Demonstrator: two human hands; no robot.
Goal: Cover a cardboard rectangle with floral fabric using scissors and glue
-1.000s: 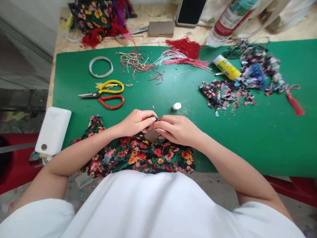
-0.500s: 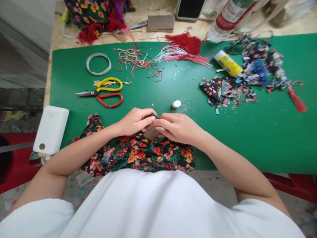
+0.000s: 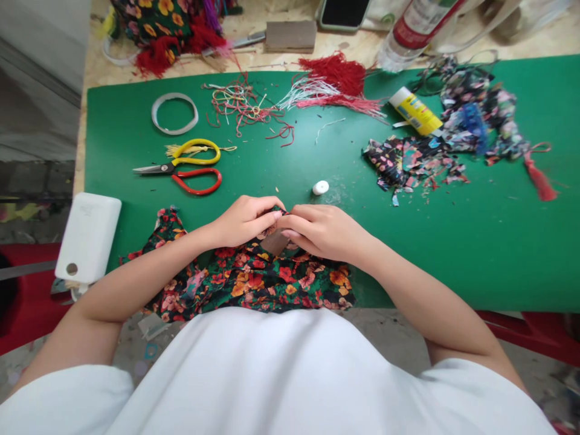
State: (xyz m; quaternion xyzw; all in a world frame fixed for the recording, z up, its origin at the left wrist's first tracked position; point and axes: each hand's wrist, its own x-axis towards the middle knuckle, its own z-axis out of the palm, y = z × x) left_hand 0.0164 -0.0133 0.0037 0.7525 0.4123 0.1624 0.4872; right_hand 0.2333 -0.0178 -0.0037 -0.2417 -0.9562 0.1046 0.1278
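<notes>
Floral fabric point(image 3: 267, 281) in red, orange and dark green lies along the near edge of the green mat, partly under my forearms. My left hand point(image 3: 244, 222) pinches the fabric's upper part between thumb and fingers. Right beside it, my right hand point(image 3: 324, 228) has its fingers closed on the fabric edge and a small flat brown-grey piece point(image 3: 275, 241), which looks like card. The fingertips of both hands nearly meet, and they hide the exact fold between them. Just beyond my right hand stands a small white cap point(image 3: 321, 188).
Yellow-and-red-handled scissors point(image 3: 197, 168) and a tape ring point(image 3: 174, 113) lie left on the green mat point(image 3: 453, 254). Behind are loose cords point(image 3: 247, 106), red tassel threads point(image 3: 338, 75), a glue stick point(image 3: 415, 112) and fabric scraps point(image 3: 410, 160). A white power bank point(image 3: 88, 237) sits at the left edge.
The whole view has shifted slightly, so things appear a little further left and up. Both hands keep almost the same hold on the fabric.
</notes>
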